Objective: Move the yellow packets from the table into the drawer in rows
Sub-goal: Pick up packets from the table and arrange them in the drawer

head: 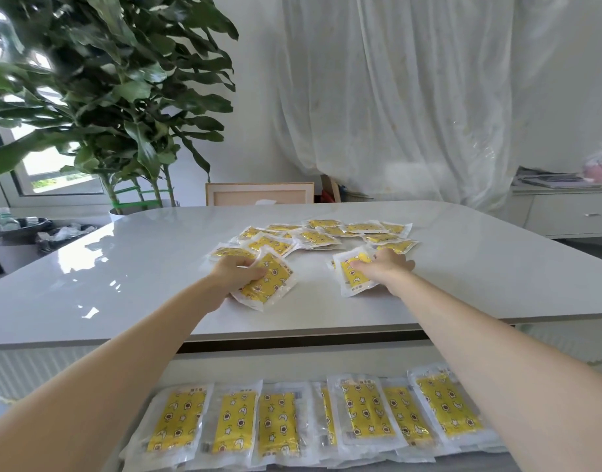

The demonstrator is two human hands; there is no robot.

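Fingers [256, 271] of the left hand [236, 272] curl down over the near end of a yellow packet [270, 287], gripping it; packet lies at a slant on the table [129, 267], clear wrapper edges showing round the yellow printed panel. Right hand [384, 267] holds a second yellow packet [352, 275]: thumb pressed on its yellow face, other fingers bent at the far right side, cannot tell whether they reach under it. Both arms bare, stretched forward across the table's near edge. Loose pile of yellow packets [321, 233] just beyond both hands, spread mid-table, overlapping at all angles. Table top white, glossy, rounded corners, window glare on its left part. Drawer [245, 367] stands open under the near table edge; a row of packets [279, 420] lies in it side by side, long edges together, some overlapping a neighbour; the right arm crosses over the row's right end. Background: large leafy potted plant [115, 97] behind the table's far left corner, white sheer curtain [412, 97] to the right, framed panel [258, 194] leaning behind the table, low white cabinet [565, 216] far right.
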